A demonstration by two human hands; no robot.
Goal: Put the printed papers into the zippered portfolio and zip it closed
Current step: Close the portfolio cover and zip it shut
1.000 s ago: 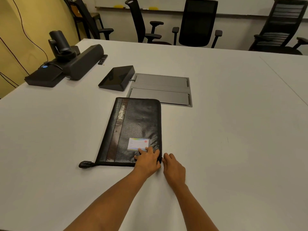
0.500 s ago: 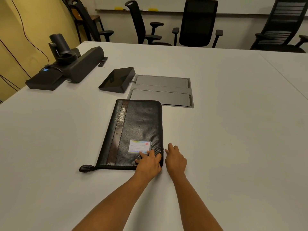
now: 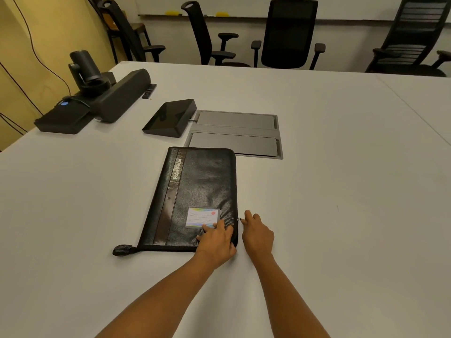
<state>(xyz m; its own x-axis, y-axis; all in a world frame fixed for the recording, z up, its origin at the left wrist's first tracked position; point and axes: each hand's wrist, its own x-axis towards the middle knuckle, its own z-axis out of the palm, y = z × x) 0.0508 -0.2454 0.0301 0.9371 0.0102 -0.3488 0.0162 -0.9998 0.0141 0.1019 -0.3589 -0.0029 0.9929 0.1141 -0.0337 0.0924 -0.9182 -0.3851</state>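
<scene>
A black zippered portfolio (image 3: 195, 191) lies flat and folded shut on the white table (image 3: 341, 191), with a white label card (image 3: 202, 217) near its front right corner. My left hand (image 3: 216, 240) presses flat on that corner. My right hand (image 3: 257, 231) sits beside the portfolio's right edge, fingertips pinched on the small metal zipper pull (image 3: 239, 219). A black zipper tail tab (image 3: 121, 250) sticks out at the front left corner. No printed papers are visible.
A black tablet stand (image 3: 170, 118) and a grey recessed cable hatch (image 3: 234, 132) lie just behind the portfolio. A conference camera and speaker bar (image 3: 97, 96) stand at the far left. Office chairs (image 3: 288, 35) line the far table edge.
My right hand has slid away from me along the portfolio's right edge with the zipper pull. My left hand stays pressed on the front right corner.
</scene>
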